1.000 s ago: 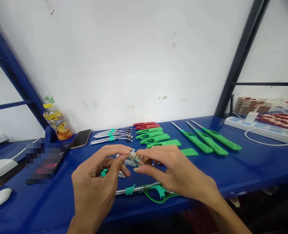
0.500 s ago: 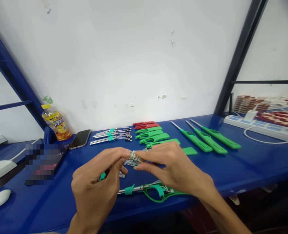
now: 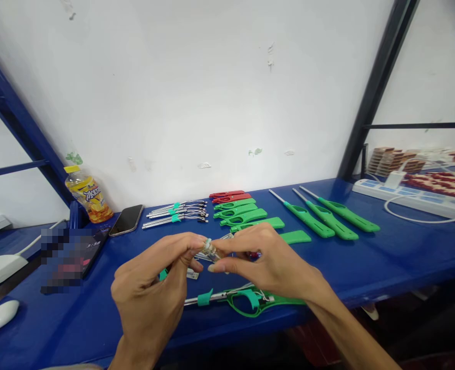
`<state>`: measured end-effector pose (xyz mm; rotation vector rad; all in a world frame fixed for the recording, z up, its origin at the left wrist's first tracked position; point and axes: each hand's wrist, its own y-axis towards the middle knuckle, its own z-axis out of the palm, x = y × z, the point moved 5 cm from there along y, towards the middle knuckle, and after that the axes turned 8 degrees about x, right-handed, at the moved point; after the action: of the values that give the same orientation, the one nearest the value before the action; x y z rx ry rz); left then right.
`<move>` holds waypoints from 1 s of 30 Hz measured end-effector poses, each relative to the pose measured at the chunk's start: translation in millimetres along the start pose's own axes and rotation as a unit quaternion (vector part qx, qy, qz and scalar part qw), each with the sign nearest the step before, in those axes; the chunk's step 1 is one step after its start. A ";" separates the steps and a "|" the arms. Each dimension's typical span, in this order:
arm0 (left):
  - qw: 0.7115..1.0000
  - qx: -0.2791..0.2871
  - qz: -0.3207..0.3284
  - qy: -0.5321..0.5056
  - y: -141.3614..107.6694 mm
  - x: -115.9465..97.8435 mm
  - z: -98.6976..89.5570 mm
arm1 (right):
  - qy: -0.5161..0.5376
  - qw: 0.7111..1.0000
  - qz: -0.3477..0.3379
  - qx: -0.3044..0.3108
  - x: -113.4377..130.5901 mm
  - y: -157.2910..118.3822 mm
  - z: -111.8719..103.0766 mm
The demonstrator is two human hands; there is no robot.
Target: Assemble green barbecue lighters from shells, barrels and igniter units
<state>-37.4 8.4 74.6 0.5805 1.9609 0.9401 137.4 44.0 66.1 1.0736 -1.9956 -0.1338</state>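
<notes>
Between my two hands is a small clear lighter fuel tank (image 3: 211,250) with a metal valve fitting at its top. My left hand (image 3: 150,293) pinches it from the left with thumb and forefinger. From the right, the thumb and forefinger of my right hand (image 3: 269,262) close on the same part, and fingers cover much of it. Below them lies an open green lighter shell half (image 3: 285,303), fitted with a teal trigger (image 3: 253,300), wires and a metal tube (image 3: 217,296) pointing left. Other clear parts (image 3: 192,274) lie partly hidden behind my hands.
Along the wall lie metal tube assemblies (image 3: 164,222), red shell halves (image 3: 231,198) and green shell halves (image 3: 241,211). Three whole green lighters (image 3: 329,221) rest to the right, before a power strip (image 3: 416,199). A bottle (image 3: 89,195) and phone (image 3: 126,221) stand left.
The fuel tank has tilted slightly between my fingers, and my right thumb has shifted a little left. Both hands keep their pinch. The view has moved slightly.
</notes>
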 end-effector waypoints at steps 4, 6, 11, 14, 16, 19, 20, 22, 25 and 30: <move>1.000 0.000 0.002 0.000 0.4 -0.3 1.8 | -0.026 1.000 0.001 -0.007 -0.8 -0.4 -1.0; 1.000 0.005 0.003 0.008 1.1 -0.5 1.8 | -0.053 0.999 -0.003 -0.013 0.2 -1.2 -3.0; 0.997 0.029 0.046 0.059 3.8 -3.6 -0.5 | -0.131 0.991 0.001 -0.034 3.3 -3.0 -8.6; 0.995 0.033 0.067 0.066 4.3 -5.3 -2.6 | -0.131 0.991 0.002 -0.037 3.8 -2.9 -9.3; 0.994 0.041 0.072 0.065 4.2 -6.1 -2.6 | -0.134 0.990 0.002 -0.040 4.6 -3.0 -9.8; 0.993 0.052 0.080 0.074 3.9 -7.3 -1.5 | -0.137 0.990 0.002 -0.039 6.5 -4.0 -10.6; 0.992 0.053 0.083 0.076 3.8 -7.6 -1.3 | -0.136 0.990 0.002 -0.038 7.0 -4.6 -11.0; 0.991 0.056 0.091 0.084 3.6 -8.0 -1.2 | -0.132 0.991 0.002 -0.037 7.8 -5.5 -11.5; 0.988 0.059 0.103 0.097 3.2 -8.3 -1.6 | -0.124 0.992 0.000 -0.036 8.1 -6.3 -11.9; 0.988 0.068 0.108 0.086 3.3 -8.2 -3.0 | -0.120 0.992 -0.004 -0.038 8.4 -5.7 -11.3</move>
<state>-35.6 3.6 82.4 0.8271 2.1589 1.0227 146.8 37.4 76.0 1.0576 -2.1795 -0.3563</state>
